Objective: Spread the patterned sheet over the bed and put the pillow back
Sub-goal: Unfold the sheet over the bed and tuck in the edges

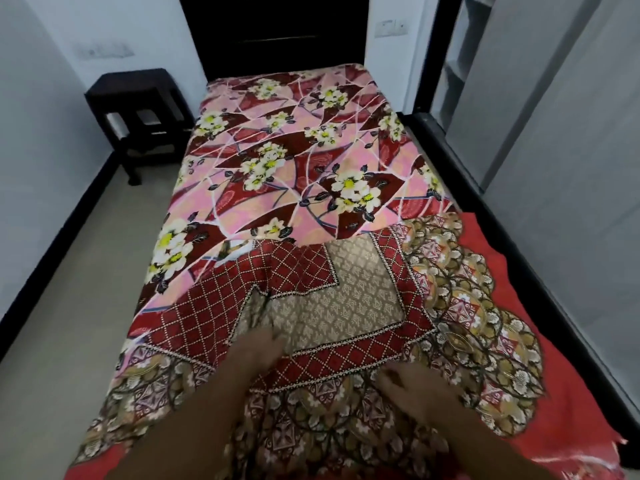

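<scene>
We find the patterned sheet (pixel 346 299), red with a gold centre, lying over the near end of the bed (pixel 450 161), its far edge overlapping the pink floral sheet (pixel 277 150) that covers the rest; the left hand (pixel 256 351) rests on the lattice border, blurred, and we cannot tell whether it grips; the right hand (pixel 415 386) lies flat on the cloth, fingers spread wide; a dark stool (pixel 135 98) stands left of the bed.

No legible txt or nos. anywhere (wall switch plate (pixel 393 27) incl. — blurry).
</scene>
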